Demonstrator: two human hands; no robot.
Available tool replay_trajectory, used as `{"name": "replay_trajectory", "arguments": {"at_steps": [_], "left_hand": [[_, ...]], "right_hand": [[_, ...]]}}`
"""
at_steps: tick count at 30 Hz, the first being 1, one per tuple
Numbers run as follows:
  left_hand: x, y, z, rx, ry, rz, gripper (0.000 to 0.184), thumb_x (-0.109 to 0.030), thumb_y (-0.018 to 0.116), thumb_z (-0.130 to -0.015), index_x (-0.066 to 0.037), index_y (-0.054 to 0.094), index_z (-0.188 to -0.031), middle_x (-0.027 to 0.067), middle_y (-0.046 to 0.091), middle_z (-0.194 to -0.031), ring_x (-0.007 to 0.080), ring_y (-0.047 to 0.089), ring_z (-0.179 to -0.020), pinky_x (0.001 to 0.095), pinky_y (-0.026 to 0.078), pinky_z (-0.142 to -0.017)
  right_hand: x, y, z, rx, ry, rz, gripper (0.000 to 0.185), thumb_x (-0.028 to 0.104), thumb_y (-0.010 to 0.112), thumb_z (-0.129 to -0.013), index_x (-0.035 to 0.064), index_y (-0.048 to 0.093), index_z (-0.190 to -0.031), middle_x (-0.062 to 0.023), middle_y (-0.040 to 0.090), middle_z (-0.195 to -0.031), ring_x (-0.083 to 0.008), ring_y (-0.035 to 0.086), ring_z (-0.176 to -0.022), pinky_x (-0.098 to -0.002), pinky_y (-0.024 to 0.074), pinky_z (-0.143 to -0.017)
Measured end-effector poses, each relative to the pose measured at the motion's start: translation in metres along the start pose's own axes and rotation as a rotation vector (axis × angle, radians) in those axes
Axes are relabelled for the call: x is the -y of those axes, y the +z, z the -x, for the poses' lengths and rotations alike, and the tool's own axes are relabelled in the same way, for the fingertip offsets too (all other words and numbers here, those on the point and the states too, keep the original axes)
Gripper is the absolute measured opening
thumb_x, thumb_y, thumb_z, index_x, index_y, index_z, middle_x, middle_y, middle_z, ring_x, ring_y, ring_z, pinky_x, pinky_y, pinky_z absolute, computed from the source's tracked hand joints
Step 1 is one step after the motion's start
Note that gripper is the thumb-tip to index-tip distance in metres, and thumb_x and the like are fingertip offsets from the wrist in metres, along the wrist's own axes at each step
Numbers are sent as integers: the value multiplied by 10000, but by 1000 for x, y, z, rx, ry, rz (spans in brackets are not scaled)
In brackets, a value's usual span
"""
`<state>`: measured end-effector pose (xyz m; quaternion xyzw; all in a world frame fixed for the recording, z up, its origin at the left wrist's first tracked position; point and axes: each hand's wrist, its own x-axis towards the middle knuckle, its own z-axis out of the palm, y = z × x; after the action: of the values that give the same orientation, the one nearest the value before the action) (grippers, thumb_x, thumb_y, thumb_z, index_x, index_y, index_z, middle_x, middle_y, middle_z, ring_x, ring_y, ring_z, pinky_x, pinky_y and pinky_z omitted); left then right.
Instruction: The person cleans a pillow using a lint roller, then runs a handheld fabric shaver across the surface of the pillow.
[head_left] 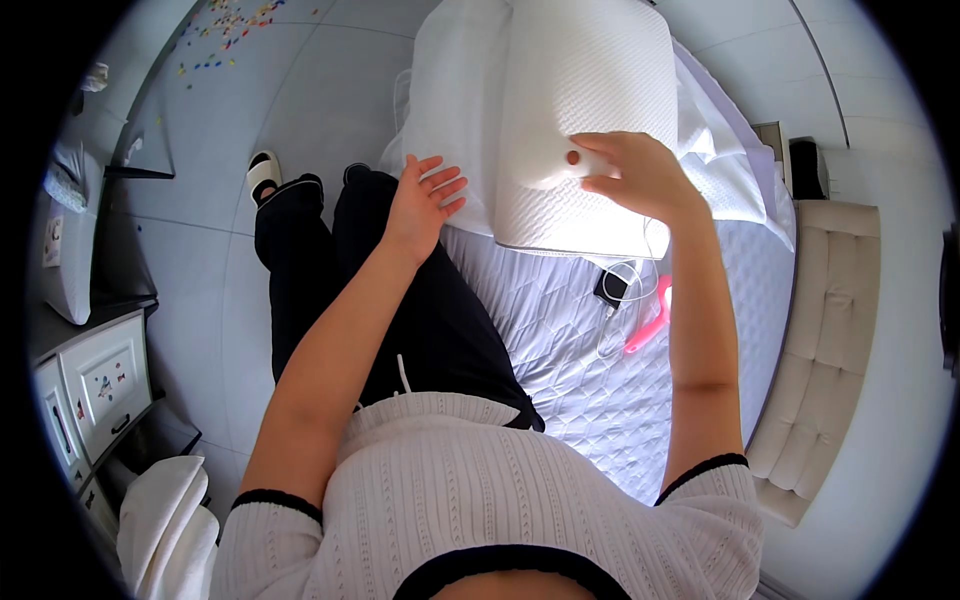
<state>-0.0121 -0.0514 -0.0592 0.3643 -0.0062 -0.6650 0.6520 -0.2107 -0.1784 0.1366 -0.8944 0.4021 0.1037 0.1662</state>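
Many colored bits [235,30]: lay scattered across the floor [325,90]
Left hand [425,205]: hung spread near the white pillow [600,70]
Brown-spotted white thing [545,170]: rested on the pillow
Right hand [630,175]: straddled it, thumb and fingers apart; whether it gripped, I could not tell
Pink handle [645,332]: lay on the bed [560,300] near the pillow

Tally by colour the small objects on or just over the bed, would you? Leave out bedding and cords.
White: 1, the rounded thing with a reddish-brown spot, between the thumb and fingers of the right hand
Black: 1, the small block beside a white cord
Pink: 1, the handled thing, partly hidden by the arm
Total: 3
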Motion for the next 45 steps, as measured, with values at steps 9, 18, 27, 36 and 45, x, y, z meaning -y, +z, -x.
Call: {"name": "replay_trajectory", "arguments": {"at_steps": [9, 18, 27, 36, 45], "left_hand": [[-1, 0, 2, -25, 16, 18, 617, -554, 338, -1000, -41, 398, -1338, 190, 463, -1328, 309, 479, -1218, 452, 373, -1033], [0, 2, 0, 24, -6, -31, 627, -564, 341, -996, -40, 401, -1334, 203, 453, -1347, 329, 462, -1255, 450, 356, -1046], [0, 2, 0, 31, -34, -32, 622, -569, 367, -987, -46, 412, -1321, 199, 465, -1332, 324, 473, -1241, 442, 370, -1032], [2, 3, -2, 37, -34, -49, 632, -572, 377, -981, -44, 411, -1327, 203, 466, -1336, 326, 466, -1249, 450, 367, -1037], [3, 1, -4, 49, -31, -43, 623, -573, 382, -978, -52, 417, -1318, 204, 465, -1341, 331, 468, -1249, 450, 372, -1029]], "right_hand": [[41, 24, -28, 16, -123, 262, 284, 204, 669, -762, 197, 693, -1045, -64, 669, -968, -258, 645, -950, -372, 518, -792], [-40, 19, 49, -119, 116, -347, 511, 150, 745, -750, 65, 617, -1237, -109, 682, -1069, -245, 654, -897, -336, 511, -850], [-43, 65, 68, -291, 102, -602, 516, 82, 732, -762, 14, 584, -1252, -95, 677, -1052, -205, 649, -929, -320, 515, -859], [8, 50, 61, -119, 70, -243, 475, 101, 710, -741, 56, 618, -1205, -118, 677, -1051, -295, 649, -848, -342, 527, -748], [-53, 66, 71, -459, 242, -550, 487, 103, 750, -749, 3, 606, -1203, -148, 686, -1037, -273, 672, -900, -319, 515, -789]]}}
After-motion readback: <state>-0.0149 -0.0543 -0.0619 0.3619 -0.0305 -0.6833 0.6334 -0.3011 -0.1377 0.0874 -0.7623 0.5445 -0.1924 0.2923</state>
